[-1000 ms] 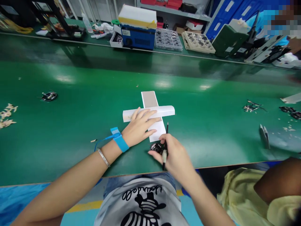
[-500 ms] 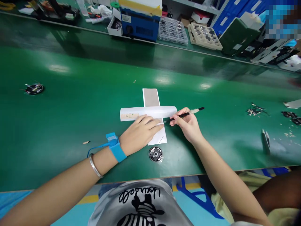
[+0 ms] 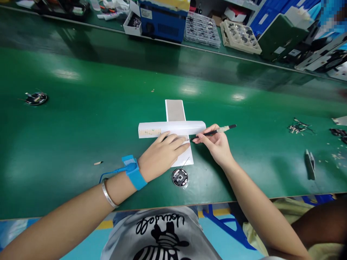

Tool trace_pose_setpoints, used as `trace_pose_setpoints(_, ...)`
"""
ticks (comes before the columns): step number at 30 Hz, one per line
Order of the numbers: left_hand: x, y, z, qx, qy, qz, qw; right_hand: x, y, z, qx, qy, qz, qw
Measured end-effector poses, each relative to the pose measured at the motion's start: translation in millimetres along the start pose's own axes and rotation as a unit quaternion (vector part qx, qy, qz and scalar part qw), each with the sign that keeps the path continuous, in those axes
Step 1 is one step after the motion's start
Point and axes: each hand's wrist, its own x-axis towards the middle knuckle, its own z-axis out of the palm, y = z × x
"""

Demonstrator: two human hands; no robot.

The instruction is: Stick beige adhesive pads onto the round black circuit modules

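Note:
My left hand (image 3: 165, 150) lies with its fingers spread over a white strip (image 3: 187, 157) and the lower edge of a curled white sheet (image 3: 179, 128) bearing small beige pieces at its left. A blue band circles my left wrist. In my right hand (image 3: 215, 144) is a thin black tweezers-like tool (image 3: 208, 133), pinched between the fingers; its tip touches or hovers over the strip near my left fingertips. Just below the strip sits a round black circuit board (image 3: 179, 177) with a thin wire sticking up.
Another round board (image 3: 36, 98) lies far left. Tweezers (image 3: 310, 164) and a pile of small wires (image 3: 298, 126) are at the right. A shelf along the back holds a blue machine (image 3: 162, 23) and parts trays (image 3: 202, 29). A person sits at lower right.
The view has shifted slightly. The tool's tip in my right hand has moved a little left, closer to my left fingertips. My left hand stays on the sheet and strip.

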Motion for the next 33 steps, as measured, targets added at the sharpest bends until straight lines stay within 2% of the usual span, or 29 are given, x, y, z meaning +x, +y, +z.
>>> trace_pose_setpoints(9, 0, -1, 0.8, 0.006, 0.011, 0.002, 1.0, 1, 0, -4, 0.026, -0.005, 0.005, 1.0)
trace_pose_setpoints(13, -1, 3, -8.2, -0.028, 0.003, -0.021, 0.999, 0, -4, -6, 0.067, 0.0, 0.016, 0.998)
trace_pose_setpoints(15, -5, 16, -16.7, -0.048, 0.008, -0.086, 0.995, -1, -8, -7, 0.091, 0.003, 0.013, 0.996)
trace_pose_setpoints(18, -15, 47, -25.0, -0.046, 0.003, -0.186, 0.981, -3, -18, -8, 0.113, 0.005, -0.006, 0.994)
trace_pose_setpoints(20, -23, 65, -24.8, -0.042, -0.007, -0.199, 0.979, -5, -25, -9, 0.124, 0.007, -0.018, 0.992)
trace_pose_setpoints(22, -31, 75, -21.6, -0.062, -0.013, -0.188, 0.98, -8, -32, -9, 0.125, 0.009, -0.024, 0.992)
trace_pose_setpoints(25, -43, 76, -16.6, -0.143, -0.004, -0.175, 0.974, -21, -39, -9, 0.106, 0.023, -0.03, 0.994)
trace_pose_setpoints(27, -50, 75, -13.6, -0.185, 0.02, -0.19, 0.964, -35, -39, -7, 0.096, 0.039, -0.029, 0.994)
trace_pose_setpoints(30, -54, 79, -7.3, -0.192, 0.059, -0.218, 0.955, -60, -33, 0, 0.097, 0.065, -0.023, 0.993)
trace_pose_setpoints(33, -51, 87, -0.6, -0.184, 0.079, -0.219, 0.955, -85, -24, 12, 0.099, 0.103, -0.037, 0.989)
